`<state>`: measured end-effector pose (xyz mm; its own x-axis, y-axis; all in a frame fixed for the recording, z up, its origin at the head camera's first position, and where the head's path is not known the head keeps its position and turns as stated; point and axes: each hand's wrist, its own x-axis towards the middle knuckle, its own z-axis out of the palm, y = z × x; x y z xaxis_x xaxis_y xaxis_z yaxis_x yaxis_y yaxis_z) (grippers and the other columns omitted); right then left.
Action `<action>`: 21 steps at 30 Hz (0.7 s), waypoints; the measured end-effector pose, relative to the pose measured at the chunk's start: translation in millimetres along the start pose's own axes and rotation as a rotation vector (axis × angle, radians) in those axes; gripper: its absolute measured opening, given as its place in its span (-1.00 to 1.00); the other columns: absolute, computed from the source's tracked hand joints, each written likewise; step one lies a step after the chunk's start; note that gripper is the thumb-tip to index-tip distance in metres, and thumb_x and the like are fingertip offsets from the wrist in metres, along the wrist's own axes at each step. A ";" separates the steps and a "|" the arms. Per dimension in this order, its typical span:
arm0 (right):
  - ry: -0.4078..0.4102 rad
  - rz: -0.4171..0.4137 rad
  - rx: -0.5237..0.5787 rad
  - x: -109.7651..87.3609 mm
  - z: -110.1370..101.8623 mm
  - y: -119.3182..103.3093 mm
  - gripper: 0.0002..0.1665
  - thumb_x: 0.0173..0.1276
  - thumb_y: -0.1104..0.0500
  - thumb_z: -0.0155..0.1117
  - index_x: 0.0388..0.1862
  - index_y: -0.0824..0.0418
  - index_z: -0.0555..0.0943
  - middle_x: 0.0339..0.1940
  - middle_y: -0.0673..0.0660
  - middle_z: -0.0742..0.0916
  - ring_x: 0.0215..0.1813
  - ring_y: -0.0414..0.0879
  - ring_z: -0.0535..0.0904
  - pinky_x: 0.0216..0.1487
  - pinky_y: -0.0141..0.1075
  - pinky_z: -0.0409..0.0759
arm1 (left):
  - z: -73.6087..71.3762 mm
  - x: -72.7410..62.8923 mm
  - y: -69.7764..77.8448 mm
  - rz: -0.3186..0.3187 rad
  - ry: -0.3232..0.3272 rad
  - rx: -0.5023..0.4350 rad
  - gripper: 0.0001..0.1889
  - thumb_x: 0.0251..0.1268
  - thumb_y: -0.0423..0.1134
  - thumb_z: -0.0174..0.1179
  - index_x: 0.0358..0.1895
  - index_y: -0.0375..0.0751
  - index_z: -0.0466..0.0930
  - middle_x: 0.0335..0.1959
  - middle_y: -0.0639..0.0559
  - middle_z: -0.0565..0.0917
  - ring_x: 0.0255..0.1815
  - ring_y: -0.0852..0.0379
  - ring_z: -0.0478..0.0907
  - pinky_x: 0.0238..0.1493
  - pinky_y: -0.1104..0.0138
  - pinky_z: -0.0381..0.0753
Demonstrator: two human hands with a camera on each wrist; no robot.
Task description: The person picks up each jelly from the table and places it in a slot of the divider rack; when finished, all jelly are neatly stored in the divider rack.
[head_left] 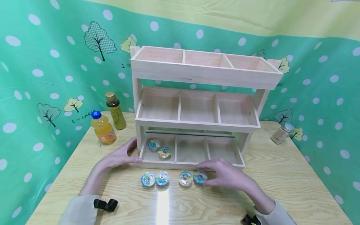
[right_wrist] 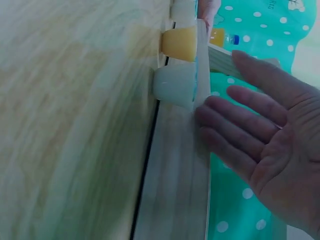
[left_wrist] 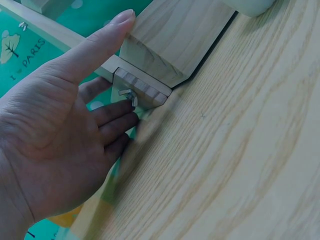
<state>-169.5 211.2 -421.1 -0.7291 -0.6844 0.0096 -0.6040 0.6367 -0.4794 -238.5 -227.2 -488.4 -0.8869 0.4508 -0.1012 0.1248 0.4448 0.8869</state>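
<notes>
A three-tier wooden shelf [head_left: 206,70] stands on the table. My left hand [head_left: 123,155] is at the left end of its bottom tier, thumb against the front corner and the other fingers along the side by a wing nut [left_wrist: 129,96]. Two small sealed jelly cups, one blue-rimmed [head_left: 153,144] and one yellowish [head_left: 164,152], lie in the bottom-left compartment. Several more stand in a row before the shelf. Beside the rightmost jelly cup [head_left: 200,177], which is whitish [left_wrist: 250,4] from the side, my right hand [head_left: 225,175] hovers, thumb and fingers spread, apparently holding nothing.
An orange drink bottle [head_left: 104,129] with a blue cap and a dark-necked bottle [head_left: 116,114] stand left of the shelf. To the right is a small jar [head_left: 282,133] with a pale lid. Green dotted cloth [head_left: 42,93] hangs behind and at both sides.
</notes>
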 end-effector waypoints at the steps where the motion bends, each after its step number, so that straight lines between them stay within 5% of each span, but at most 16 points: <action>1: -0.003 -0.001 -0.011 -0.3 -0.5 -0.2 -0.36 0.19 0.03 0.59 0.28 0.01 0.67 0.20 -0.07 0.78 0.21 -0.12 0.73 0.27 -0.11 0.72 | 0.0 0.0 0.2 -0.003 0.002 -0.005 0.20 0.14 -0.03 0.50 0.68 -0.21 -0.19 0.70 -0.35 -0.05 0.71 -0.41 -0.14 0.65 -0.34 -0.18; 21: -0.004 0.000 -0.106 1.5 7.1 4.2 -0.35 0.09 0.09 0.64 0.22 0.00 0.71 0.14 -0.04 0.81 0.16 -0.08 0.76 0.25 -0.08 0.73 | 0.2 -3.4 2.6 -0.026 0.006 0.011 0.22 0.14 0.01 0.49 0.69 -0.19 -0.22 0.71 -0.33 -0.09 0.71 -0.40 -0.17 0.64 -0.34 -0.18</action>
<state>-170.8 210.3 -429.3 -0.7279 -0.6857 0.0062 -0.6348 0.6704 -0.3843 -235.2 -227.5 -485.9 -0.8926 0.4341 -0.1217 0.1064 0.4652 0.8788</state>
